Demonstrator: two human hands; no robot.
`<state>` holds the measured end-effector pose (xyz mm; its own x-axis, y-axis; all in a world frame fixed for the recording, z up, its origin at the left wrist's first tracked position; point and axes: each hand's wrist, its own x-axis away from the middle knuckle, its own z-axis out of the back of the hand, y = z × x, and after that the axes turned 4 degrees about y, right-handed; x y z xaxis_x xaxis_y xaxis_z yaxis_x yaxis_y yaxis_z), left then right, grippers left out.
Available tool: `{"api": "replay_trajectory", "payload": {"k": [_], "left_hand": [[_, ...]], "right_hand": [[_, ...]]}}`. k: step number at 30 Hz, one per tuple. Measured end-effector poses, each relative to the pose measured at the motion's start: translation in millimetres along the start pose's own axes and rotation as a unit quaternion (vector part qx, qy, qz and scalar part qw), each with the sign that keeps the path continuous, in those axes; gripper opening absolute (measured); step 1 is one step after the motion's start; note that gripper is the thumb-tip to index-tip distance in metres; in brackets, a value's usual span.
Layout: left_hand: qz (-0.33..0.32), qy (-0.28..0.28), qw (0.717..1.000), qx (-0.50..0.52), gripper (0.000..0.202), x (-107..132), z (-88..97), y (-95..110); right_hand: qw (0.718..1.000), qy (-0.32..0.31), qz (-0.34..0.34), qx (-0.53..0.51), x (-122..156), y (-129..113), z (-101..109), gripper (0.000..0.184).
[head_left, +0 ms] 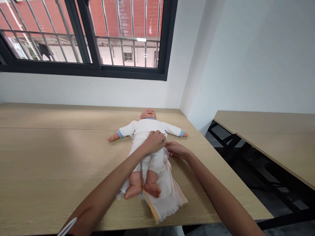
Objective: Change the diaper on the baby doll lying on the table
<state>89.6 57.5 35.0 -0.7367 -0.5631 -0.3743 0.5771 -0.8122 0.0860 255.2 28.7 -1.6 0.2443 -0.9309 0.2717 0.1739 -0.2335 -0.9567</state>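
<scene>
A baby doll (149,126) lies on its back on the table, head toward the window, arms spread. It wears a white top and white bottoms with blue collar and cuffs; its feet are bare. Under its legs a white diaper (167,193) with yellowish edges is spread out toward me. Across the doll's waist rests my left hand (155,141), fingers curled in at the hip; what they hold is hidden. My right hand (176,149) meets it at the same hip, its fingers pinched on the diaper's edge.
The light wood table (61,170) ends close on the right, where a gap with dark metal framing separates it from a second table (278,131). A barred window (98,39) and white walls (251,55) stand behind.
</scene>
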Motion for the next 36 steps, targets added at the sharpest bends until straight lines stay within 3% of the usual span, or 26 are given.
{"api": "replay_trajectory", "payload": {"k": [7, 13, 17, 20, 23, 26, 30, 32, 36], "left_hand": [[-0.007, -0.008, 1.000, -0.001, 0.022, 0.1, 3.6, -0.4], [-0.009, -0.007, 1.000, 0.001, 0.023, 1.6, 4.6, 2.0], [0.007, -0.010, 0.999, 0.032, 0.019, 0.9, 4.0, 1.4], [0.005, -0.006, 0.988, 0.151, 0.013, -2.8, 17.9, -5.0], [0.012, 0.047, 0.957, 0.286, 0.014, 0.0, 45.5, -17.4], [0.098, 0.109, 0.955, 0.257, 0.017, 20.9, 68.0, -31.3], [0.237, 0.035, 0.959, 0.152, 0.036, 65.4, 66.0, -40.2], [0.281, 0.003, 0.943, 0.179, 0.056, 82.3, 54.4, -39.2], [0.274, 0.062, 0.923, 0.265, 0.080, 95.5, 25.4, -34.1]], "right_hand": [[0.999, 0.004, -0.033, -0.002, 1.1, -5.5, 8.3, 0.027], [0.997, 0.076, -0.034, 0.002, 8.3, -15.2, 23.6, 0.036], [0.998, 0.059, -0.028, 0.002, 8.7, -13.7, 25.2, 0.033], [0.998, 0.049, -0.019, 0.027, 11.0, -12.9, 26.6, 0.038], [0.995, 0.057, -0.024, 0.074, 15.6, -15.4, 31.3, 0.043], [0.986, 0.094, -0.014, 0.134, 20.8, -23.3, 30.6, 0.043], [0.948, 0.210, 0.043, 0.237, 31.5, -38.4, 0.4, 0.049], [0.941, 0.201, 0.046, 0.268, 39.5, -42.1, -25.6, 0.066], [0.921, 0.209, 0.114, 0.308, 51.0, -36.4, -70.7, 0.099]]}}
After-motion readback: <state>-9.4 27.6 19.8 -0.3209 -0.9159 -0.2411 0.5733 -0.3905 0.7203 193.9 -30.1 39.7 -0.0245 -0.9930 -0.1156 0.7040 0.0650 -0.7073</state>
